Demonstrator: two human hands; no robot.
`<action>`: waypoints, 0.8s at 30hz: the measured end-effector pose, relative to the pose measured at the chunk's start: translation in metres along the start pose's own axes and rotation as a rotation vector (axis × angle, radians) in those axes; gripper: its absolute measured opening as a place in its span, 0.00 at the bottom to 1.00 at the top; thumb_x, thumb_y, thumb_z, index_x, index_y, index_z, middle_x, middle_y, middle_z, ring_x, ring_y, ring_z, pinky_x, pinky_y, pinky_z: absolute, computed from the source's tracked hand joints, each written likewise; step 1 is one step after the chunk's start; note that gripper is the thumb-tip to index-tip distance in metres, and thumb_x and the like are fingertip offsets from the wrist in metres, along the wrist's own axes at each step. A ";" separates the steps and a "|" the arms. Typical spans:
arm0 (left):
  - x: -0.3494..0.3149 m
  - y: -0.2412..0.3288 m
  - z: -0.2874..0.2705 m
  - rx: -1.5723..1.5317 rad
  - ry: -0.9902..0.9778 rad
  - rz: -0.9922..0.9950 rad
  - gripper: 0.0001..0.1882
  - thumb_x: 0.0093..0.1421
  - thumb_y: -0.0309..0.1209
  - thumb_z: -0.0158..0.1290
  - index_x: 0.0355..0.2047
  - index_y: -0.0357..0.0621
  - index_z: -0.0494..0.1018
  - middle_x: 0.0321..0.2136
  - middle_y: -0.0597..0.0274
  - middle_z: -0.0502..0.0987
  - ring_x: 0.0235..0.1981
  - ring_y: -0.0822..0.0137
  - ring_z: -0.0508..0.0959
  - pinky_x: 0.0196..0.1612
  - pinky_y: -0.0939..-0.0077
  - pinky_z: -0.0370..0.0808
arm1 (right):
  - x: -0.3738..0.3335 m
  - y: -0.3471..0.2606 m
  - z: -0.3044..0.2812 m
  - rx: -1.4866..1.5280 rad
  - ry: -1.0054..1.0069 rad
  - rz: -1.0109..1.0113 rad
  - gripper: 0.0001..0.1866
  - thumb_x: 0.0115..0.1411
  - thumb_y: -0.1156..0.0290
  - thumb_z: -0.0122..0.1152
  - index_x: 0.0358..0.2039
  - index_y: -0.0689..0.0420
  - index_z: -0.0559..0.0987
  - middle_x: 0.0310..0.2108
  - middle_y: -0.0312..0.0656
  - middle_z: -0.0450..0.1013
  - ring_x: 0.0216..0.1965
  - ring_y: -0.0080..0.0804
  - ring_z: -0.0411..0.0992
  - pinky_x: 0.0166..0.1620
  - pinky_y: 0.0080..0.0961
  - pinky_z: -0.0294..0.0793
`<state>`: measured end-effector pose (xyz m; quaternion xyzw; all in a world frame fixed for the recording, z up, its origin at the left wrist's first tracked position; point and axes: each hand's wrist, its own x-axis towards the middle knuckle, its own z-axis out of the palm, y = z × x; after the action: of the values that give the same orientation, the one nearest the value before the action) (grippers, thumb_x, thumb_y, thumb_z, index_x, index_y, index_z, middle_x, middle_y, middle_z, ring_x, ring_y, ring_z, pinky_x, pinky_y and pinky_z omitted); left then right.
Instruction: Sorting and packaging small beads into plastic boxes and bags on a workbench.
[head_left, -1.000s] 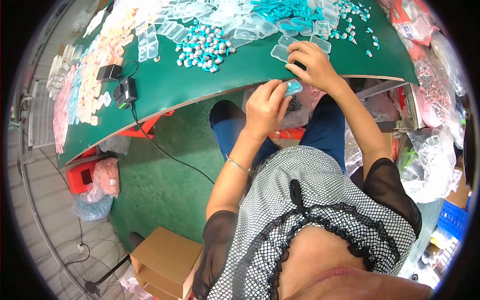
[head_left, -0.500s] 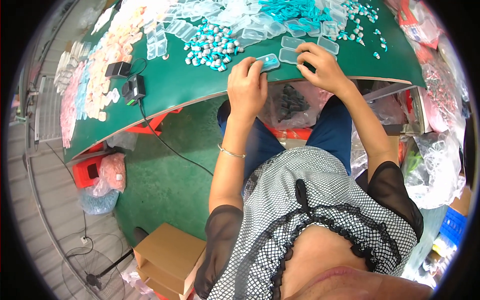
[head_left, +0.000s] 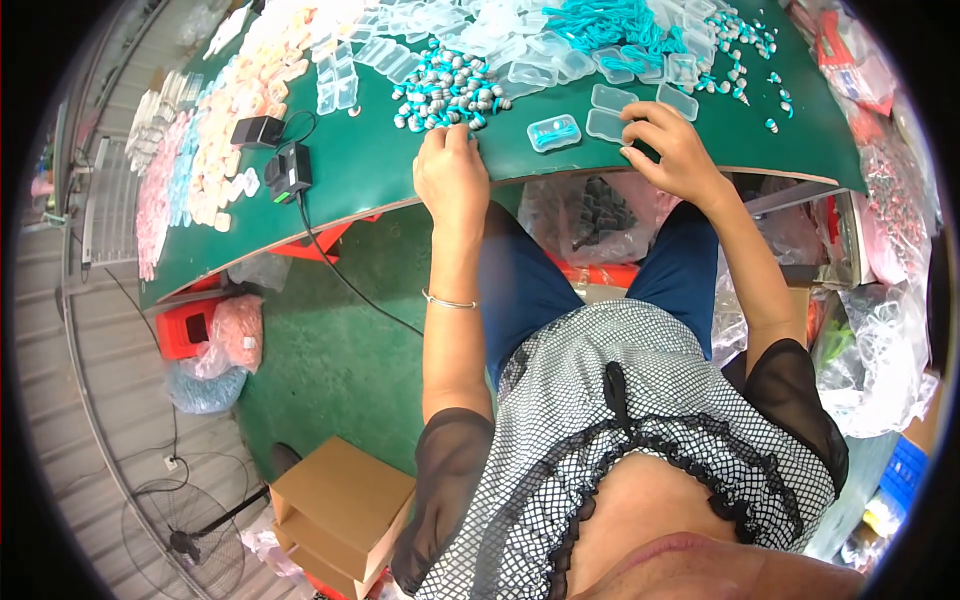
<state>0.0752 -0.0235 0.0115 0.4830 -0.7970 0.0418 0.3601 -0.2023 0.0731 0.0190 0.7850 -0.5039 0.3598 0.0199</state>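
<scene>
1. Two bare hands are over the green, smooth-surfaced table (head_left: 375,180), set apart with palms down.
2. Left hand (head_left: 452,182): fingers drawn close together and bent downward, tips at the near edge of a heap of small grey-and-teal ribbed plugs (head_left: 450,88). The fingertips are partly hidden by the hand; whether a plug is gripped cannot be told.
3. Right hand (head_left: 672,155): thumb and fingers parted, a gap between them, fingertips at the right end of an open, transparent plastic case half (head_left: 604,126). No object is seen enclosed in this hand.
4. Governing relation, as judged: the heap lies directly ahead of the left fingers, spreading beyond them and to both sides. The left hand is much the nearer; the right is well apart from it.
5. Small rectangular transparent case with teal cord inside (head_left: 554,133): flat on the table between the hands, touching neither. Its long axis runs roughly left to right, the right end slightly farther out. Neither hand is clearly nearer.
6. Beyond the right hand, farther out: a tangled bundle of teal cords (head_left: 615,28), with loose transparent plastic cases (head_left: 500,35) to its left.
</scene>
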 end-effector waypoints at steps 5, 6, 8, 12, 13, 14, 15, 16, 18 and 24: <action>-0.001 -0.001 0.001 -0.076 0.004 0.083 0.08 0.54 0.23 0.57 0.36 0.42 0.75 0.33 0.52 0.75 0.35 0.49 0.76 0.37 0.59 0.74 | -0.008 0.002 -0.005 -0.031 -0.006 -0.028 0.08 0.50 0.73 0.64 0.30 0.57 0.75 0.42 0.42 0.72 0.44 0.43 0.71 0.49 0.39 0.69; -0.001 -0.004 0.000 -0.071 -0.013 0.085 0.09 0.54 0.23 0.57 0.37 0.42 0.76 0.33 0.52 0.76 0.35 0.50 0.77 0.37 0.59 0.74 | -0.009 0.003 -0.002 -0.017 0.015 -0.045 0.08 0.50 0.73 0.64 0.31 0.57 0.75 0.42 0.42 0.72 0.45 0.43 0.71 0.50 0.39 0.68; 0.001 -0.007 -0.003 -0.049 -0.056 0.081 0.10 0.54 0.24 0.57 0.38 0.43 0.76 0.34 0.53 0.76 0.36 0.51 0.77 0.38 0.60 0.74 | -0.011 0.002 -0.008 -0.014 0.061 -0.035 0.10 0.51 0.72 0.63 0.35 0.55 0.76 0.43 0.41 0.73 0.47 0.42 0.71 0.51 0.38 0.67; 0.002 -0.006 0.002 -0.064 -0.053 0.053 0.09 0.56 0.24 0.56 0.39 0.43 0.77 0.35 0.53 0.77 0.36 0.52 0.78 0.38 0.61 0.75 | -0.032 0.031 -0.029 -0.203 0.170 0.217 0.11 0.54 0.67 0.62 0.38 0.53 0.78 0.43 0.38 0.74 0.47 0.40 0.71 0.52 0.36 0.65; 0.000 -0.007 0.003 -0.134 -0.026 0.022 0.09 0.56 0.23 0.55 0.38 0.43 0.77 0.34 0.53 0.77 0.36 0.52 0.77 0.38 0.61 0.75 | -0.035 0.033 -0.033 -0.208 0.170 0.220 0.11 0.54 0.67 0.62 0.38 0.53 0.78 0.43 0.38 0.74 0.47 0.40 0.71 0.52 0.36 0.65; -0.001 -0.009 0.003 -0.233 -0.012 0.019 0.09 0.58 0.21 0.53 0.39 0.42 0.77 0.32 0.54 0.76 0.31 0.55 0.77 0.34 0.64 0.75 | -0.037 0.034 -0.036 -0.248 0.118 0.254 0.11 0.55 0.66 0.62 0.39 0.52 0.78 0.43 0.38 0.74 0.48 0.39 0.70 0.52 0.37 0.65; -0.003 -0.008 0.004 -0.236 -0.014 0.022 0.09 0.58 0.21 0.53 0.39 0.42 0.77 0.32 0.54 0.76 0.31 0.55 0.77 0.34 0.64 0.75 | -0.038 0.035 -0.038 -0.286 0.067 0.288 0.12 0.55 0.65 0.62 0.40 0.52 0.78 0.43 0.38 0.74 0.49 0.38 0.70 0.52 0.38 0.65; -0.004 -0.006 0.003 -0.362 -0.030 -0.063 0.09 0.58 0.21 0.53 0.39 0.42 0.77 0.31 0.55 0.76 0.29 0.60 0.76 0.33 0.67 0.74 | -0.039 0.034 -0.037 -0.281 0.034 0.276 0.13 0.55 0.64 0.62 0.41 0.52 0.78 0.42 0.38 0.74 0.50 0.37 0.69 0.51 0.38 0.65; -0.006 -0.005 0.007 -0.582 -0.059 -0.200 0.09 0.59 0.21 0.54 0.40 0.41 0.77 0.27 0.63 0.74 0.25 0.75 0.73 0.30 0.79 0.72 | -0.039 0.031 -0.039 -0.275 0.015 0.272 0.13 0.55 0.65 0.62 0.41 0.52 0.78 0.42 0.38 0.74 0.49 0.38 0.69 0.51 0.38 0.65; -0.012 0.036 0.013 -1.034 -0.147 -0.328 0.10 0.57 0.20 0.58 0.40 0.37 0.77 0.29 0.68 0.76 0.28 0.80 0.72 0.32 0.84 0.72 | -0.039 0.039 -0.044 -0.163 -0.078 0.315 0.13 0.53 0.72 0.59 0.41 0.55 0.77 0.42 0.41 0.74 0.48 0.42 0.70 0.52 0.38 0.65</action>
<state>0.0429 -0.0009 0.0051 0.3626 -0.6512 -0.4458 0.4957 -0.2669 0.1020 0.0160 0.7055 -0.6486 0.2857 0.0072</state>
